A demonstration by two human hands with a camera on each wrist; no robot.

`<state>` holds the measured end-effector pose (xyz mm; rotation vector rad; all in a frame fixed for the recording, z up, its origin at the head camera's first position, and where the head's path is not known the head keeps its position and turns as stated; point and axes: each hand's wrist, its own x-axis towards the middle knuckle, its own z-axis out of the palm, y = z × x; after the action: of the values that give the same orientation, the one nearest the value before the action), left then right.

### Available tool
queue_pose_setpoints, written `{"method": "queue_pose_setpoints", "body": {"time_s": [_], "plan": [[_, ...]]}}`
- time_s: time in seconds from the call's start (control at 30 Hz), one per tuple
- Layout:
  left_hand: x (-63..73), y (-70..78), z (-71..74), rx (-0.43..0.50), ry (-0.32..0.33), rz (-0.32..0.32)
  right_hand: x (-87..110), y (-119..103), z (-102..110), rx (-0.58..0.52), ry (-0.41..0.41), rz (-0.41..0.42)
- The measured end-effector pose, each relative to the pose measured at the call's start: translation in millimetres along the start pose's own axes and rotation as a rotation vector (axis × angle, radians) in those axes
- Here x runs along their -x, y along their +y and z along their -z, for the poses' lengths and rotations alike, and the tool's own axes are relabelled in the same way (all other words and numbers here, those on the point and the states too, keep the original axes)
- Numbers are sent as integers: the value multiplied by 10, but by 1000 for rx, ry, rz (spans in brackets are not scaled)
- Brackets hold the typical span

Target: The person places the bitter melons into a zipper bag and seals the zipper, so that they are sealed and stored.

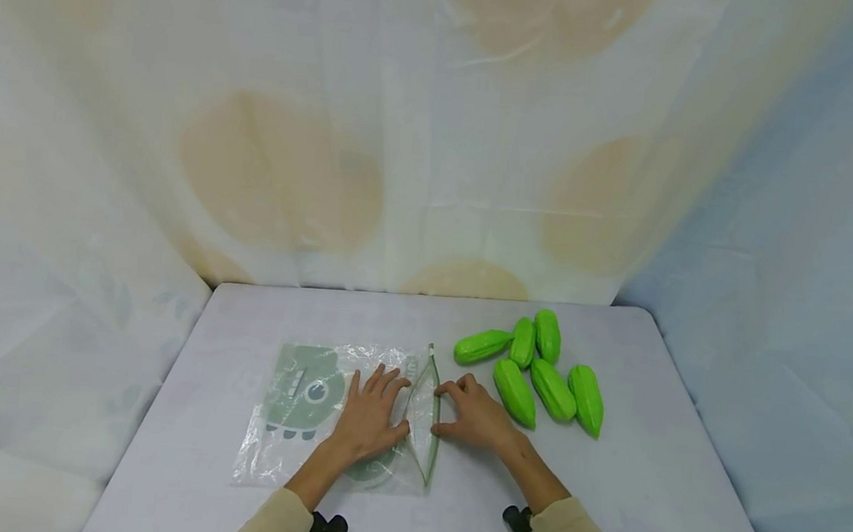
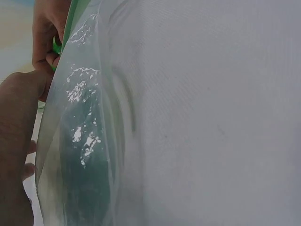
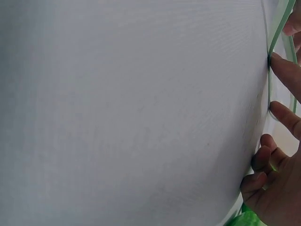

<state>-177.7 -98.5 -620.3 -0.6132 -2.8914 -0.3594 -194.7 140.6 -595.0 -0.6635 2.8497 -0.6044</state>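
A clear plastic zip bag [image 1: 291, 406] with a green cartoon print lies flat on the table, its green-edged mouth [image 1: 434, 434] spread into a narrow gap on the right. My left hand [image 1: 369, 418] rests on the bag with fingers spread, thumb and forefinger touching the mouth's left edge. At the opposite edge, my right hand [image 1: 478, 416] touches the rim with thumb and forefinger set apart along it. In the right wrist view the other fingers of the right hand [image 3: 277, 183] are curled. The left wrist view shows the shiny bag film [image 2: 84, 141] beside the left hand.
Several bright green, ridged, pointed fruit-like pieces [image 1: 554, 389] lie in a loose group beyond and to the right of the right hand. The white-covered table [image 1: 650, 484] is enclosed by hanging curtains [image 1: 434, 175] at the back and sides.
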Motion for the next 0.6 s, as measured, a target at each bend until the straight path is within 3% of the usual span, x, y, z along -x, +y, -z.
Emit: {"method": "queue_pose_setpoints", "body": {"time_s": [0.1,0.2,0.43,0.6], "plan": [[-4,-1,0,29,60,-66,10,-18,5,-10,-1,-14],[-14,9,4,24,81,-115,12,-23,10,-12,-2,-24],[6,47,-68,14,-53,-133,14,-6,-11,-11,13,-7],[35,75,-102,-29,-74,-131,19,-5,-29,2,20,-4]]}}
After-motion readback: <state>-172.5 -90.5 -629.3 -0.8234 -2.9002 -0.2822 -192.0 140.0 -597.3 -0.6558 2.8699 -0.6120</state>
